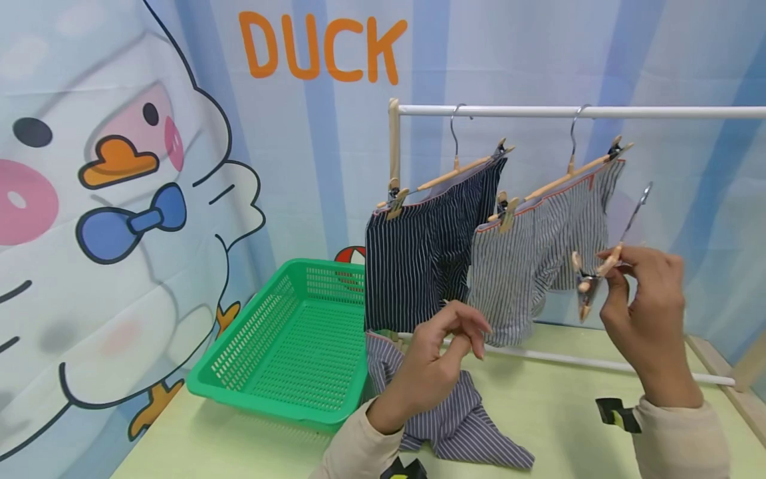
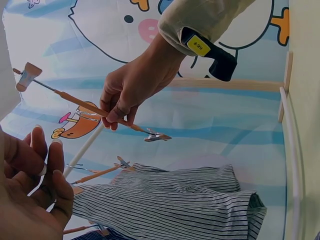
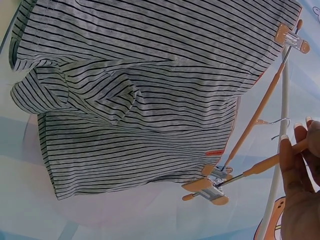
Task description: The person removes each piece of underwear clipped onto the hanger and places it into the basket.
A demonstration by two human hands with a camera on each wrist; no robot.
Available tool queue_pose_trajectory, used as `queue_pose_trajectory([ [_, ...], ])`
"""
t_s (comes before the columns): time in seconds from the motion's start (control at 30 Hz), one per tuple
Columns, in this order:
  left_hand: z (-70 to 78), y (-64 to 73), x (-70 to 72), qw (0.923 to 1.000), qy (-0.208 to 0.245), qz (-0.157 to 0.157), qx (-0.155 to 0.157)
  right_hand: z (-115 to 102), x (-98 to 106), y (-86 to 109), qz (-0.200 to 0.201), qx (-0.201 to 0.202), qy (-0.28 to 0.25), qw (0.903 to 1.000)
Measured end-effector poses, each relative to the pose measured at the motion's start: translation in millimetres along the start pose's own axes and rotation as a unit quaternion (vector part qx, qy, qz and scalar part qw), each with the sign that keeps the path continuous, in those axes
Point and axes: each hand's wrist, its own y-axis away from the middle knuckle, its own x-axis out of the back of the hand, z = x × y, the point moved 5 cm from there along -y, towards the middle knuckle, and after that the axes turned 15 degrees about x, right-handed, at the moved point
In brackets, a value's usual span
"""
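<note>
My right hand (image 1: 649,313) pinches the bar of a wooden clip hanger (image 2: 75,100) between thumb and fingers. Its metal hook points up, and no garment hangs from its clips. My left hand (image 1: 439,352) holds nothing; its fingers bend loosely above the table. Below it lies a pair of grey-purple striped shorts (image 1: 473,426), partly hidden by the hand and forearm. Light grey striped shorts (image 1: 503,286) hang clipped by the waistband just left of the held hanger. Farther left, dark striped shorts (image 1: 401,273) hang from another clip hanger.
A white rail (image 1: 526,112) on a wooden-ended rack carries both hung garments. The rack's lower white bar (image 1: 574,358) runs close above the pale table (image 1: 197,446). At the left stands a green plastic basket (image 1: 269,408). Behind everything is a printed duck curtain (image 1: 335,146).
</note>
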Motion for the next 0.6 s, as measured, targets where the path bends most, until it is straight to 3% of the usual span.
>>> queue_pose_trajectory([
  [0.17,-1.0,0.5,-0.9,1.0,-0.004,-0.001,-0.003,4.2,-2.5,1.6,-0.004,-0.032,0.003,0.9995],
  [0.6,1.1,0.6,-4.9,0.9996,-0.021,-0.004,-0.021,15.5,-1.0,-8.5,-0.019,-0.032,0.0,0.9993],
])
